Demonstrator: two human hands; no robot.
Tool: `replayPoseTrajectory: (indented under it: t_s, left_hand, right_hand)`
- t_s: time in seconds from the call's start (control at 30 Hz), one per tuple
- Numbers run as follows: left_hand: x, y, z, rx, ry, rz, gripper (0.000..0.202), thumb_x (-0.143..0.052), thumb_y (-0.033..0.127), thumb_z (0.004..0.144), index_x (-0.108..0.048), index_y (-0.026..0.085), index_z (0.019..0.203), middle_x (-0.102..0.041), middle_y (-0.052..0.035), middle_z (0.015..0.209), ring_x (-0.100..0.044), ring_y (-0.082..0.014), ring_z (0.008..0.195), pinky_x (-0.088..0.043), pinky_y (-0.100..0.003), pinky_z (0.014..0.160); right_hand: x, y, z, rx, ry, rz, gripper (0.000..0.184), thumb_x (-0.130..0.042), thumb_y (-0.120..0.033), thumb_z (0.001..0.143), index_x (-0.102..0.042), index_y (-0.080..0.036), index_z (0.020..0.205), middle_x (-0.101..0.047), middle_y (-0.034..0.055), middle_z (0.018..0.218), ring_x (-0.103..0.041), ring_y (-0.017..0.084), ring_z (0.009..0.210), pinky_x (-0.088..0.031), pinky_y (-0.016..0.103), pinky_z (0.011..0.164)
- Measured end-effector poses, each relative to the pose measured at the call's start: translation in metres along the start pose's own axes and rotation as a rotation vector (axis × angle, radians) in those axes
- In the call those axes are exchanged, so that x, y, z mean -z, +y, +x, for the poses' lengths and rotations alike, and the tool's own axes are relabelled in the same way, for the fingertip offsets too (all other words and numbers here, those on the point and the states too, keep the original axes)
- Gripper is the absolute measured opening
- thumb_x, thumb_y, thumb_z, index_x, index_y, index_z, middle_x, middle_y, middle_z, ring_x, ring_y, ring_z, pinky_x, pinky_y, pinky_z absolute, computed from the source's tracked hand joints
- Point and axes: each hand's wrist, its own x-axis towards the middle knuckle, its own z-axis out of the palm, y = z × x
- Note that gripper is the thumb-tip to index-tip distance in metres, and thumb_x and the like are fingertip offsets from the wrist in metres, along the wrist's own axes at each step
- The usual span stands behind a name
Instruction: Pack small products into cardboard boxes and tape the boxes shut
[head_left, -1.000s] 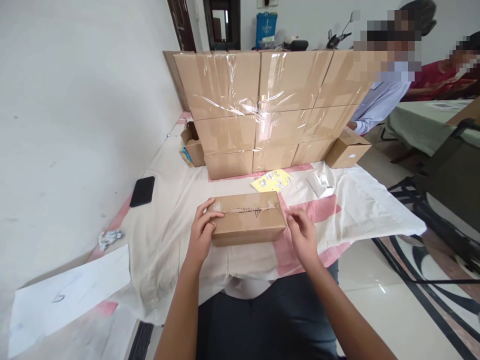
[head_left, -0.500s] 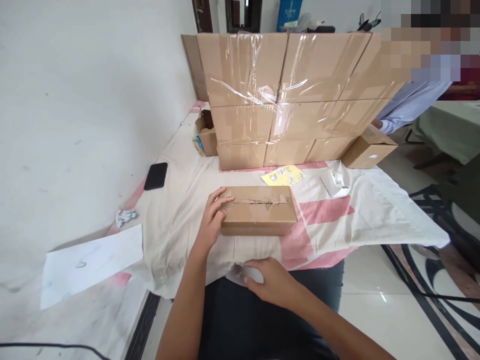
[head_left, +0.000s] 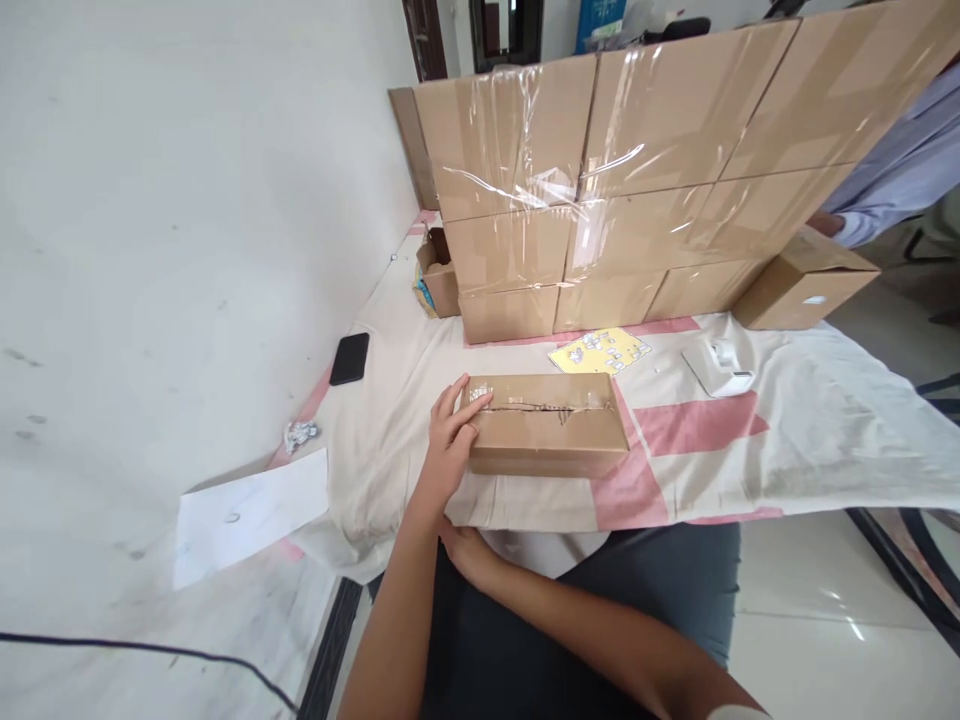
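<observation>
A closed cardboard box (head_left: 544, 432) lies lengthwise near the table's front edge, its top seam rough and torn-looking. My left hand (head_left: 450, 435) grips the box's left end, with fingers over the top and the thumb by the near corner. Below the table edge, my right hand (head_left: 466, 555) is beside my left forearm, which hides its fingertips; whether it holds anything does not show. A pale, whitish piece (head_left: 551, 552) shows under the cloth edge above my lap.
Taped cardboard boxes (head_left: 525, 240) form a wall at the back. A yellow sheet (head_left: 600, 350), a white tape dispenser (head_left: 718, 368), a black phone (head_left: 349, 358) and white paper (head_left: 255, 515) lie around. Another person's sleeve (head_left: 900, 170) is beside a box (head_left: 810, 285) at right.
My right hand has moved left along the table's front edge, to behind my left forearm. My left hand stays on the box. The view has shifted, so everything appears farther right.
</observation>
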Motion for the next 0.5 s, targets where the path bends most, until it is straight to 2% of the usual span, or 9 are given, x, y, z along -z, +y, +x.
replayPoseTrajectory:
  t_s: [0.07, 0.17, 0.23, 0.33, 0.37, 0.43, 0.5]
  left_hand:
    - [0.0, 0.0, 0.0, 0.009, -0.004, -0.006, 0.049, -0.044, 0.02, 0.094, -0.07, 0.032, 0.135, -0.038, 0.0015, 0.168, -0.029, -0.0249, 0.157, -0.019, -0.05, 0.131]
    - [0.0, 0.001, 0.0, 0.013, -0.001, -0.016, 0.05, -0.044, 0.02, 0.094, -0.071, 0.032, 0.134, -0.038, 0.0019, 0.168, -0.031, -0.0246, 0.156, -0.02, -0.049, 0.131]
    - [0.0, 0.001, 0.0, 0.021, 0.003, -0.027, 0.049, -0.045, 0.021, 0.094, -0.071, 0.031, 0.134, -0.038, 0.0019, 0.168, -0.031, -0.0247, 0.156, -0.02, -0.048, 0.131]
    - [0.0, 0.002, -0.001, 0.027, 0.005, -0.039, 0.048, -0.047, 0.023, 0.093, -0.072, 0.03, 0.133, -0.038, 0.0009, 0.168, -0.031, -0.0252, 0.156, -0.02, -0.048, 0.131]
    - [0.0, 0.003, -0.001, 0.029, 0.002, -0.043, 0.047, -0.047, 0.023, 0.093, -0.072, 0.03, 0.133, -0.038, 0.0003, 0.168, -0.031, -0.0253, 0.156, -0.02, -0.048, 0.131]
    - [0.0, 0.003, -0.001, 0.038, -0.011, -0.05, 0.047, -0.047, 0.024, 0.093, -0.072, 0.029, 0.133, -0.038, -0.0007, 0.168, -0.032, -0.0256, 0.156, -0.02, -0.048, 0.131]
    - [0.001, 0.003, -0.001, 0.042, -0.016, -0.049, 0.047, -0.047, 0.025, 0.094, -0.072, 0.028, 0.133, -0.038, -0.0009, 0.168, -0.032, -0.0258, 0.157, -0.019, -0.047, 0.131]
  right_hand:
    - [0.0, 0.005, 0.008, 0.071, -0.015, -0.004, 0.079, -0.041, -0.082, 0.094, -0.072, -0.019, 0.132, -0.069, 0.0098, 0.14, -0.041, 0.03, 0.152, -0.021, 0.045, 0.131]
    - [0.014, 0.006, 0.011, 0.062, -0.144, -0.103, 0.071, -0.055, -0.08, 0.088, -0.071, -0.029, 0.135, -0.066, 0.0043, 0.144, -0.041, 0.029, 0.152, -0.022, 0.045, 0.131]
    - [0.027, 0.004, 0.007, 0.016, -0.234, -0.142, 0.072, -0.051, -0.079, 0.091, -0.066, -0.03, 0.142, -0.062, 0.0025, 0.149, -0.038, 0.026, 0.153, -0.021, 0.043, 0.132]
    - [0.053, -0.002, -0.007, -0.094, -0.39, -0.185, 0.078, -0.042, -0.077, 0.097, -0.058, -0.024, 0.151, -0.051, 0.0062, 0.16, -0.035, 0.025, 0.157, -0.017, 0.041, 0.132]
    - [0.064, -0.005, -0.013, -0.127, -0.475, -0.212, 0.076, -0.046, -0.074, 0.097, -0.056, -0.023, 0.153, -0.047, 0.0073, 0.163, -0.034, 0.026, 0.157, -0.017, 0.041, 0.132]
    - [0.089, -0.011, -0.025, -0.186, -0.647, -0.305, 0.076, -0.066, -0.066, 0.09, -0.055, -0.026, 0.153, -0.039, 0.0081, 0.167, -0.03, 0.028, 0.159, -0.018, 0.042, 0.131]
    - [0.111, -0.015, -0.036, -0.25, -0.765, -0.427, 0.092, -0.089, -0.052, 0.072, -0.053, -0.031, 0.154, -0.036, 0.008, 0.169, -0.026, 0.03, 0.159, -0.019, 0.043, 0.13]
